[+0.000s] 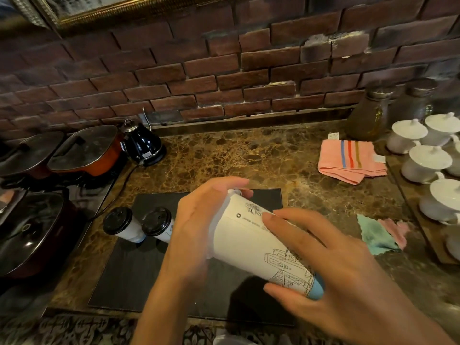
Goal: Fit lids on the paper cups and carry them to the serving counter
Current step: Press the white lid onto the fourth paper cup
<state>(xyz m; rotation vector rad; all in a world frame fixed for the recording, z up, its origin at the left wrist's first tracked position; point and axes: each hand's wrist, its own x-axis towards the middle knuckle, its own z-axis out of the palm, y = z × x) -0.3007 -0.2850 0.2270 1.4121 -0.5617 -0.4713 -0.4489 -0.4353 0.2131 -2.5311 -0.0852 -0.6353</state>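
Lidding step in hand, third cup by the look of it. Paper cup point(251, 242) held off the counter at centre frame, tipped hard on its side: mouth end toward 10 o'clock, blue base toward 4 o'clock. Left hand point(196, 220) wrapped over the mouth end, fingers curled across the rim at 12 o'clock of the cup. Something white and rounded peeks out under those fingers, likely a lid, too covered to be sure whether seated or not. Right hand point(331, 275) grips the lower body, fingertips spread along the printed wall, thumb under near the blue base.

Two lidded cups done already: black-lidded cup point(119, 224) and second black-lidded cup point(158, 224), upright, side by side, nearly touching, at 9 o'clock of the held cup. Both on the dark mat point(129, 275), which lies on the marble counter point(236, 155).

Elsewhere: black kettle point(143, 144) at 11 o'clock, orange pot point(87, 151) further out toward 10, striped pink towel point(351, 160) at 2 o'clock, white lidded teacups point(428, 160) along the right edge at 3, teal cloth point(375, 235) just right of the right hand.

Next move, as a guess: bring cup upright, press lid round the full rim until seated, check for a lifted edge. Tilt this steep is a spill risk if the cup is filled; contents not visible. Then set beside the other two or gather all three for the carry. Serving counter not identifiable in view.
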